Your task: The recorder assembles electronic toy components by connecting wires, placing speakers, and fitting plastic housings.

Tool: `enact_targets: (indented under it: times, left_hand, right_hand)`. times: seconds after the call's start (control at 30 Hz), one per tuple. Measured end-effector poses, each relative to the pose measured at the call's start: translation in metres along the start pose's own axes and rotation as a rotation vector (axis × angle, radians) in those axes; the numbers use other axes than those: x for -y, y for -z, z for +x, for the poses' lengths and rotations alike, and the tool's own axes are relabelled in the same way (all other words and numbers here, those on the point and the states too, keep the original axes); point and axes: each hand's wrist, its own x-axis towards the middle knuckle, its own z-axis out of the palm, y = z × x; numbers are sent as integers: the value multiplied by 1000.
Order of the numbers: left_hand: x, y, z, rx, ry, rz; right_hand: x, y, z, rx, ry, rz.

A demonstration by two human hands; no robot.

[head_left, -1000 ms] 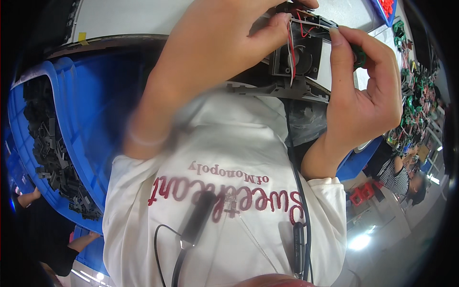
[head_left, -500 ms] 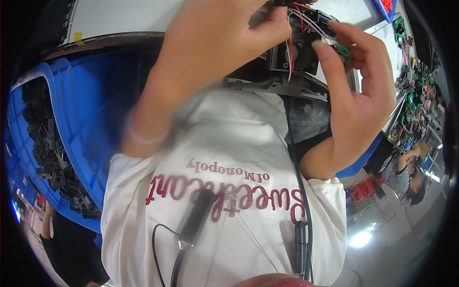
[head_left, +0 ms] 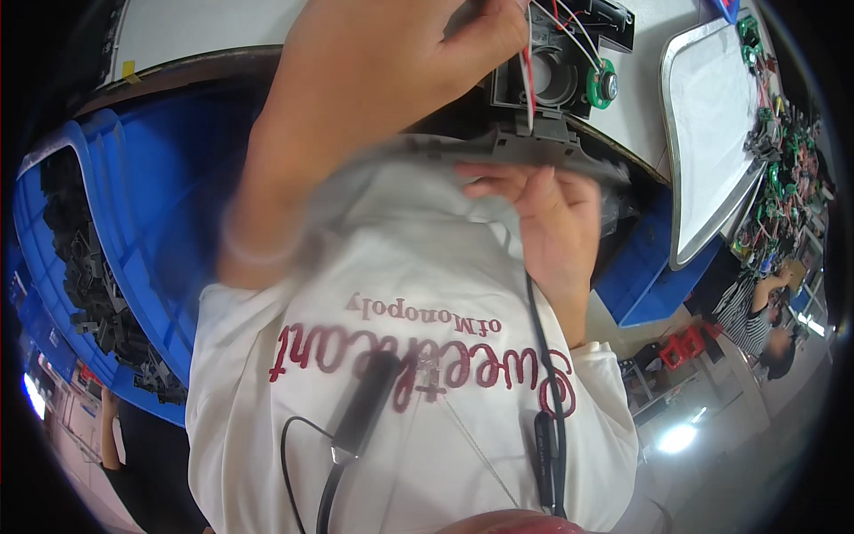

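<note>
My left hand [head_left: 391,58] reaches across the top of the view, its thumb and fingers closed at the left side of a black plastic housing [head_left: 507,89]. The fingertips are partly cut off by the upper edge. Red and white wires [head_left: 531,84] run down from beside the thumb. A small round green-rimmed part [head_left: 603,84] on white wires rests at the housing's right side. Below the housing lies a long grey plastic piece [head_left: 534,142]. My right hand [head_left: 551,214] is just under that piece, somewhat blurred, fingers apart and stretched leftward, with nothing visible in them.
A blue bin [head_left: 142,231] with many dark plastic parts [head_left: 98,285] stands at the left. On the right are a metal-rimmed white tray [head_left: 712,133], a heap of green wired parts [head_left: 778,196] and another blue bin [head_left: 640,276]. A person in striped clothing [head_left: 747,311] is farther right.
My right hand has left the green-rimmed part and moved down and left, below the grey piece. My left hand has shifted slightly up and left. The green-rimmed part now lies uncovered.
</note>
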Motion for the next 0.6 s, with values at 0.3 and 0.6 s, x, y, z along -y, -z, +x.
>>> enact_targets:
  times: [0.3, 0.6]
  left_hand:
    - [-7, -5, -6, -37, 114, -40]
    - [54, -48, 11, -421, -583, -286]
  right_hand:
    - [21, -6, 0, -388, 737, -1126]
    - [19, -26, 7, -432, 784, -1434]
